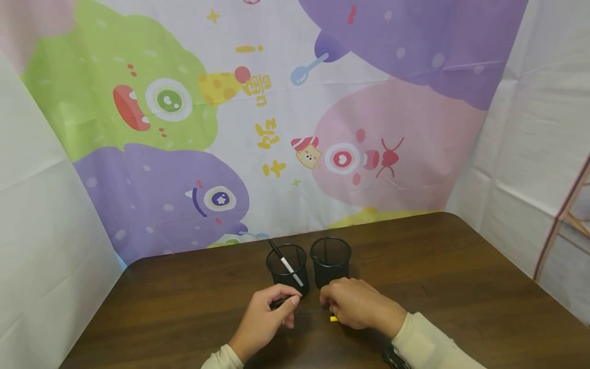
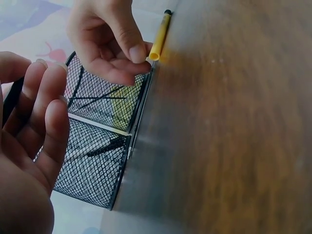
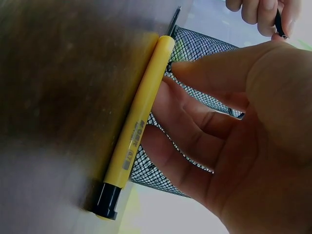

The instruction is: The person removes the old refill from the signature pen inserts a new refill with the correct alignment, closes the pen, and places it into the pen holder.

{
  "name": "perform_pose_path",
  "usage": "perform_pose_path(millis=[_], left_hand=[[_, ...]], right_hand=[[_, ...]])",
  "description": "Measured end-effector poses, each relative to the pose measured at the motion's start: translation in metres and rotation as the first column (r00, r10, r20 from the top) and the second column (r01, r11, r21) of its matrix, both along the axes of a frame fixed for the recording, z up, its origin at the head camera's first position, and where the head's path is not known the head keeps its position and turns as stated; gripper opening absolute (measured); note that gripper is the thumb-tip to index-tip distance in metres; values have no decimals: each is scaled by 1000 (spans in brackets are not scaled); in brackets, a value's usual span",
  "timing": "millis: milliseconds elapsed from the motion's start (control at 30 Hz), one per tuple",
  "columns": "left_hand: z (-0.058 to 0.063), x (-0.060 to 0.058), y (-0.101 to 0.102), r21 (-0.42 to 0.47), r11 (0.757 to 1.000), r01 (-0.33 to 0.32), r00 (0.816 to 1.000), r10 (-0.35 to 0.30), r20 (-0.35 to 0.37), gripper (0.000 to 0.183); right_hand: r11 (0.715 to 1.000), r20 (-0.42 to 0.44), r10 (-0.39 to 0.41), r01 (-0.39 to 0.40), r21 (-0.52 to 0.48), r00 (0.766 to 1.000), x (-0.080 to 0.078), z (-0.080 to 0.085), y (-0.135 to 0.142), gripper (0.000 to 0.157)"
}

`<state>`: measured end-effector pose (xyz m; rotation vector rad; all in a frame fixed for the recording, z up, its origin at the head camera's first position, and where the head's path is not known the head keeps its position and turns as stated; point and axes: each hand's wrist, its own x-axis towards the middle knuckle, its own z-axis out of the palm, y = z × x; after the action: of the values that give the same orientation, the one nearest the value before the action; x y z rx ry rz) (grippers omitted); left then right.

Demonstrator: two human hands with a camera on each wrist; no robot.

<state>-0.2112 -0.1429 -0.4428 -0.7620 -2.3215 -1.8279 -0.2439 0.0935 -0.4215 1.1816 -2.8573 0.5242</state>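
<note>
My left hand point(image 1: 269, 312) pinches a slim black pen point(image 2: 12, 102) between thumb and fingers, in front of the left black mesh cup point(image 1: 288, 279). A black-and-white marker point(image 1: 287, 264) leans inside that cup. Beside it stands the right mesh cup point(image 1: 331, 264). Low in front of the right cup is my right hand point(image 1: 355, 302), its fingers loosely bent with nothing visible between them. A yellow pen point(image 3: 139, 114) with a black end lies on the table, right at those fingertips. Past the yellow pen, a thin dark rod point(image 3: 174, 20) lies along the table near the cups.
The brown wooden table point(image 1: 184, 307) reaches back to a cartoon-printed cloth point(image 1: 276, 205). White cloth walls point(image 1: 41, 256) rise on the left and right. A dark patterned item point(image 1: 394, 356) shows under the right sleeve.
</note>
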Motion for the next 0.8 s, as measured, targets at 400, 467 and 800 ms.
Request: perform_pose_path(millis=[400,467,800], left_hand=[[-1,0,0,-6,1000,2,1000,-2,9,16],[-1,0,0,-12,1000,2,1000,-2,11,18],[-1,1,0,-19,1000,2,1000,-2,4,15]], right_hand=[[999,7,-32,32,42,999,1,0,-1,13],[999,3,-36,36,41,999,1,1,-1,12],[998,-34,-35,33,-47,999,0,10,4,11]])
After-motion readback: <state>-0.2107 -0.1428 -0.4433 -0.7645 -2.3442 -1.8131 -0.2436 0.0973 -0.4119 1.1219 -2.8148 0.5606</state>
